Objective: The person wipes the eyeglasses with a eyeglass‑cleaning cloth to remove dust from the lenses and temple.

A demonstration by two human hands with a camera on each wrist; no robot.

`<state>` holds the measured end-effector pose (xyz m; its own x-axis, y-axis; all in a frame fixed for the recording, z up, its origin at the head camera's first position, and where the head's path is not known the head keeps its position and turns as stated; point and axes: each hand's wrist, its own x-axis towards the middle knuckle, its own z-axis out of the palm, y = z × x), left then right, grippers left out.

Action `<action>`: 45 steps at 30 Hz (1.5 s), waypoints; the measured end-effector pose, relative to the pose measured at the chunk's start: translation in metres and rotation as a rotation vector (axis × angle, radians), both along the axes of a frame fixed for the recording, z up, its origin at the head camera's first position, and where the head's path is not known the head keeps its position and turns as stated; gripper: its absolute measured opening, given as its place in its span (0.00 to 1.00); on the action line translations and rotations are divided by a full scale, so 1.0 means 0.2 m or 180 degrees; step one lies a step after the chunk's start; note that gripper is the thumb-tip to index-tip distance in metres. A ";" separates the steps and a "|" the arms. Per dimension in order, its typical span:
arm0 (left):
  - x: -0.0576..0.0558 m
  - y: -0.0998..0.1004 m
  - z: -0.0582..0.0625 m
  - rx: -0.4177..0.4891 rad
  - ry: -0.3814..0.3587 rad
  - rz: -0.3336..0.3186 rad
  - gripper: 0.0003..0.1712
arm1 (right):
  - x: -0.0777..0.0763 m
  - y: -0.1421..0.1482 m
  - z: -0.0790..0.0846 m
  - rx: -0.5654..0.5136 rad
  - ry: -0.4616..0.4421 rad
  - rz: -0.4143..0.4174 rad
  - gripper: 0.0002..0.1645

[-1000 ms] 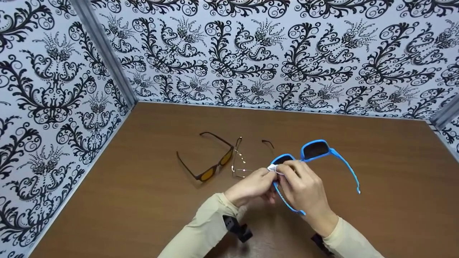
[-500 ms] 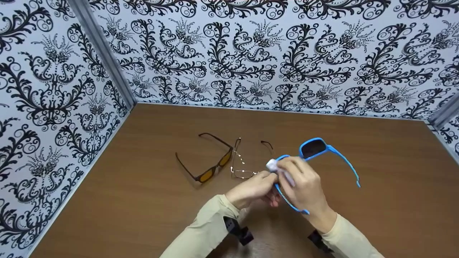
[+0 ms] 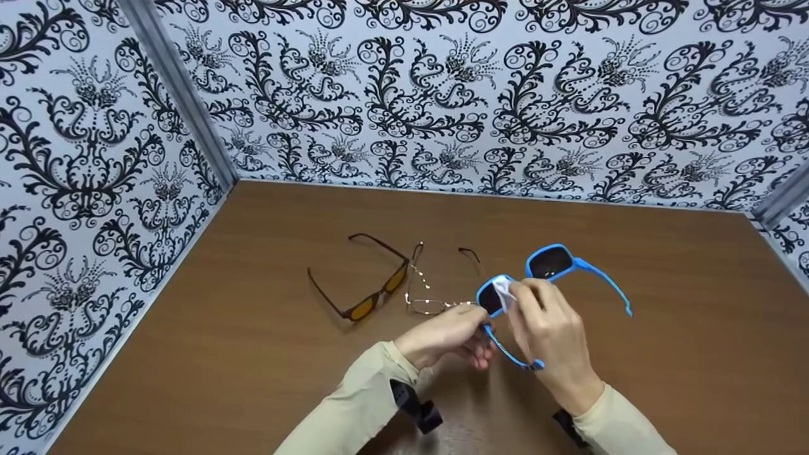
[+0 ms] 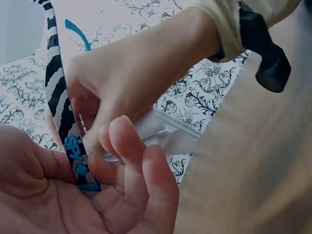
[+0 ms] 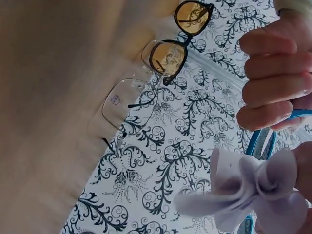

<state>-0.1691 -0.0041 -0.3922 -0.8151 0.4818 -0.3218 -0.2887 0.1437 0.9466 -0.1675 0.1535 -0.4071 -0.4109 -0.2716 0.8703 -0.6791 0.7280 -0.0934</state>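
Blue-framed sunglasses (image 3: 550, 260) with dark lenses are held up over the table, their temples pointing towards the person. My left hand (image 3: 445, 335) grips them at the hinge of the left temple. In the left wrist view that temple (image 4: 58, 92) shows black and white stripes and passes between the thumb and fingers. My right hand (image 3: 553, 335) pinches a white cloth (image 3: 504, 291) against the left lens. Seen from the right wrist, the cloth (image 5: 253, 190) hangs in folds in front of the blue frame, and my left hand (image 5: 273, 83) has its fingers curled.
Dark-framed glasses with orange lenses (image 3: 363, 308) lie unfolded on the wooden table (image 3: 265, 379), left of the hands. Beside them are thin wire glasses (image 3: 428, 307) with a beaded chain, partly behind my left hand. Patterned walls (image 3: 442, 95) bound the table's back and left sides.
My right hand first lifted the cloth away from the lens, then brought it back down and right, onto the lens. More of the left lens shows now. My left hand stays nearly in place.
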 end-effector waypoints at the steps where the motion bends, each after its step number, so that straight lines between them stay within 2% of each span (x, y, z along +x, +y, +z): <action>1: 0.00 0.01 0.00 -0.0007 0.0018 -0.0010 0.13 | 0.00 -0.01 0.00 -0.0061 0.0010 0.0025 0.07; 3: 0.01 0.02 0.00 -0.0016 0.0051 -0.0031 0.14 | -0.01 -0.02 0.02 -0.0151 0.0038 0.0159 0.06; 6: 0.01 0.03 -0.01 0.0039 0.0067 -0.0035 0.17 | -0.02 -0.04 0.02 -0.0071 0.0118 0.0451 0.09; 9: 0.00 0.02 -0.01 0.0123 0.0103 0.0029 0.17 | -0.02 -0.03 0.02 0.0080 -0.0021 0.0747 0.13; 11: -0.01 0.01 -0.01 0.0159 0.0133 0.0060 0.17 | -0.01 -0.01 0.02 0.0137 -0.0227 0.0826 0.14; 13: -0.01 0.00 -0.01 0.0168 0.0169 0.0072 0.16 | 0.00 0.01 0.01 0.0148 -0.0350 0.0766 0.16; 15: -0.01 0.00 -0.01 0.0148 0.0180 0.0063 0.14 | -0.01 0.03 0.01 0.0194 -0.0290 0.0596 0.16; 20: 0.00 0.01 -0.01 0.0040 0.0186 0.0020 0.15 | -0.03 0.03 0.00 0.0135 0.0356 0.0252 0.13; 22: 0.01 0.02 -0.01 -0.0009 0.0190 0.0005 0.16 | -0.03 0.02 -0.01 0.0040 0.0522 0.0268 0.13; 24: 0.01 0.03 -0.01 -0.0027 0.0200 -0.0001 0.16 | -0.04 0.01 -0.01 -0.0036 0.0559 0.0366 0.13; 28: 0.01 0.05 -0.02 0.0025 0.0224 0.0050 0.14 | -0.03 0.00 -0.02 0.0015 0.0409 0.0648 0.13; 31: 0.01 0.04 -0.02 0.0081 0.0249 0.0122 0.14 | -0.03 0.01 -0.03 0.0133 0.0320 0.0680 0.14; 34: 0.00 0.03 -0.01 0.0071 0.0273 0.0143 0.14 | -0.02 0.02 -0.03 0.0185 0.0395 0.0403 0.14; 39: 0.01 0.03 0.00 -0.0073 0.0367 0.0075 0.15 | -0.01 0.01 -0.01 0.0017 0.0776 -0.0147 0.13; 42: 0.02 0.04 0.00 -0.0110 0.0380 -0.0058 0.16 | -0.01 -0.02 0.01 -0.0128 0.0811 -0.0069 0.11; 45: 0.02 0.04 0.00 -0.0038 0.0365 -0.0144 0.16 | -0.01 -0.04 0.03 -0.0182 0.0717 0.0221 0.11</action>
